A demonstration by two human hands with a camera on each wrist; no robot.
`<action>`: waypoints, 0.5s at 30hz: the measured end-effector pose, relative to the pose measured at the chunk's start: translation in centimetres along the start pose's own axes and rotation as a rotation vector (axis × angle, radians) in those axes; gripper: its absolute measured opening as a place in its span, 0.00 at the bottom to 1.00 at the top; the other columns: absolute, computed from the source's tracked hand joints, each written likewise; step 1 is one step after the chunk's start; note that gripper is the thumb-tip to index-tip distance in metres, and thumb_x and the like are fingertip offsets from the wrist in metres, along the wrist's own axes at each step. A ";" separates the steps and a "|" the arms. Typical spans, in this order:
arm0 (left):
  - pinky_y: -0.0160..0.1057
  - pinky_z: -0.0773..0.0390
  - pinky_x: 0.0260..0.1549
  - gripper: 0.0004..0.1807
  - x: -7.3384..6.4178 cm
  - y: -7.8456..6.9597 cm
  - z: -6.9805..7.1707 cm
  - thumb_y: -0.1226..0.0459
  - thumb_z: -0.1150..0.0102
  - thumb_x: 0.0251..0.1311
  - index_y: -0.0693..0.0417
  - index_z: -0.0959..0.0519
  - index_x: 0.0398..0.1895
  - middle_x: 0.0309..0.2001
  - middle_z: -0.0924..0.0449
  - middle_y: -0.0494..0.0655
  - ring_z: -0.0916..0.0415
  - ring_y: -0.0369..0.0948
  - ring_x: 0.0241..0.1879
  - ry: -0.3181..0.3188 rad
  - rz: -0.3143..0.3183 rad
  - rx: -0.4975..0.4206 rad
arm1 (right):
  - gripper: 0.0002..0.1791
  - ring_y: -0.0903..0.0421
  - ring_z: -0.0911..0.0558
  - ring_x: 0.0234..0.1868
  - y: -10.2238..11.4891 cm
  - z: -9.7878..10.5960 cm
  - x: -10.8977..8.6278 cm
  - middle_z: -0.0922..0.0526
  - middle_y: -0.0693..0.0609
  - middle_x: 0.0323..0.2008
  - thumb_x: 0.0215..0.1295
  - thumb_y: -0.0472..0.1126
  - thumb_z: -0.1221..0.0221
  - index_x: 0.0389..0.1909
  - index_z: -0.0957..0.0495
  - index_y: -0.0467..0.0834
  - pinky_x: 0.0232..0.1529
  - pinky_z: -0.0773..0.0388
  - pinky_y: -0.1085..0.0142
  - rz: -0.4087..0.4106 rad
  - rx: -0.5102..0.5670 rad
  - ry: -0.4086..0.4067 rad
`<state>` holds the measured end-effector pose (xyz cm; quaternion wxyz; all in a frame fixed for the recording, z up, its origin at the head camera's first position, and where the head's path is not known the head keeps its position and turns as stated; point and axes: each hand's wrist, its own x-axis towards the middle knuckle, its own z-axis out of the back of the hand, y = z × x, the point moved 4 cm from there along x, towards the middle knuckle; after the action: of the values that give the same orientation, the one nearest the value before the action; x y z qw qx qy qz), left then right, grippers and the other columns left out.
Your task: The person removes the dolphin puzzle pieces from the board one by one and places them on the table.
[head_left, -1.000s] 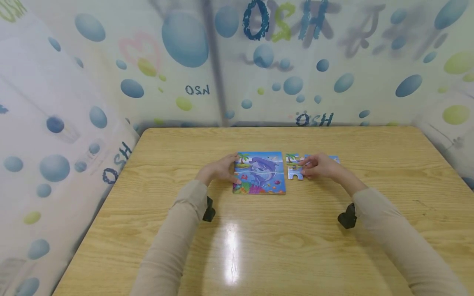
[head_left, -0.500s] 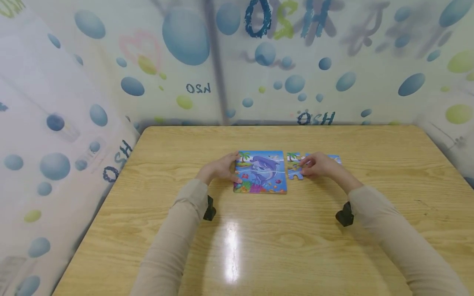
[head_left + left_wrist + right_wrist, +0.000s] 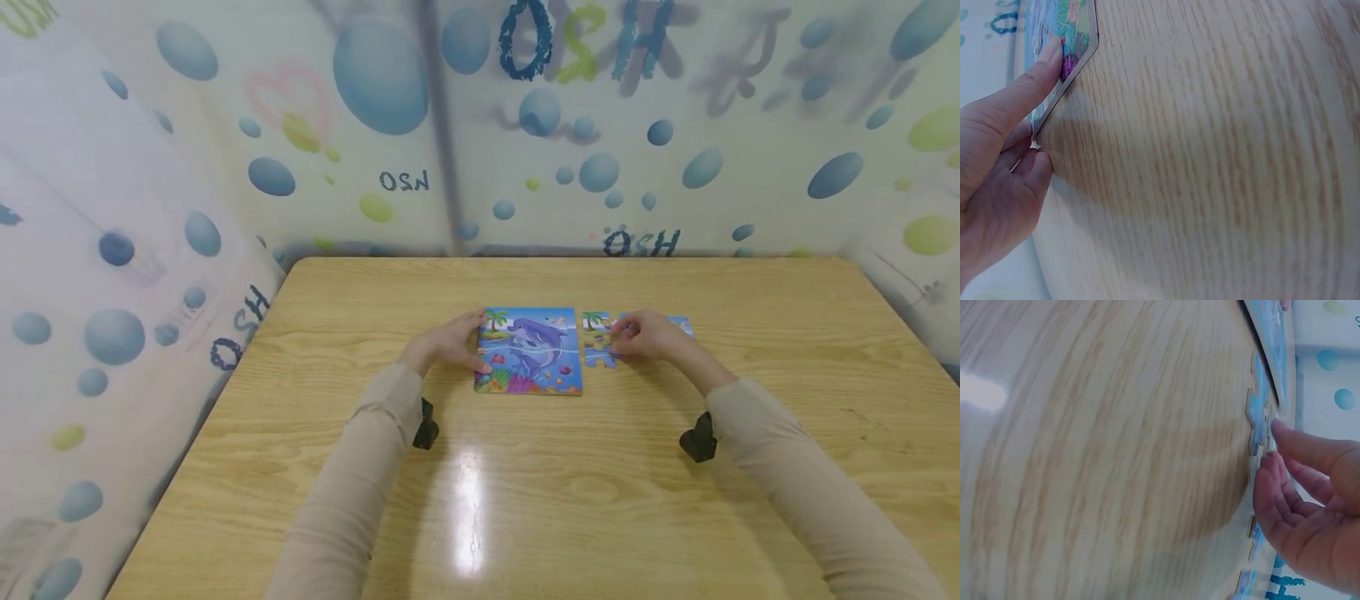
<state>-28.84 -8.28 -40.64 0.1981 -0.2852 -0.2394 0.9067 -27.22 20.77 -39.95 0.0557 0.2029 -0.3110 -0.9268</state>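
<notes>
On the wooden table lies a square dolphin puzzle picture board (image 3: 542,367). My left hand (image 3: 447,342) holds its left side; in the left wrist view the thumb (image 3: 1044,65) lies on the printed face and the other fingers are at the edge. Just right of the board are puzzle pieces with a palm tree (image 3: 594,317) and blue water (image 3: 599,360). My right hand (image 3: 649,335) pinches at a puzzle piece (image 3: 1257,428) beside them, mostly hidden by the fingers in the head view.
More blue puzzle pieces (image 3: 681,322) lie behind the right hand, partly covered by it. The table (image 3: 570,483) meets a wall covering (image 3: 465,167) printed with bubbles at its far edge. Black wrist devices (image 3: 425,425) sit under both cuffs.
The right hand's fingers have shifted slightly at the pieces, and the lower piece sits closer beneath the palm-tree piece. The left hand stays on the board.
</notes>
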 end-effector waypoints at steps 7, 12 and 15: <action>0.46 0.59 0.71 0.52 0.1 0.1 0.0 0.59 0.33 0.49 0.58 0.56 0.71 0.74 0.68 0.49 0.70 0.47 0.73 0.004 0.002 -0.024 | 0.22 0.50 0.24 0.43 1.1 -0.4 0.6 0.24 0.39 0.46 0.59 0.43 0.41 0.52 0.28 0.36 0.36 0.26 0.69 0.047 0.101 -0.018; 0.46 0.59 0.71 0.51 0.0 0.0 0.0 0.59 0.34 0.49 0.58 0.56 0.71 0.74 0.68 0.49 0.70 0.48 0.73 0.004 0.002 -0.014 | 0.23 0.46 0.23 0.47 2.3 -1.0 1.1 0.24 0.36 0.48 0.60 0.41 0.42 0.54 0.30 0.33 0.43 0.23 0.63 0.095 0.123 -0.005; 0.46 0.58 0.71 0.51 0.0 -0.1 0.0 0.59 0.34 0.50 0.58 0.56 0.71 0.74 0.68 0.49 0.70 0.48 0.73 0.002 0.003 -0.015 | 0.24 0.45 0.24 0.48 2.8 -1.3 1.4 0.25 0.36 0.49 0.61 0.40 0.42 0.56 0.32 0.33 0.44 0.23 0.61 0.113 0.143 0.015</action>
<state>-28.81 -8.22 -40.61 0.1948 -0.2878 -0.2457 0.9049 -28.05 17.44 -39.72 0.0954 0.1955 -0.3871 -0.8960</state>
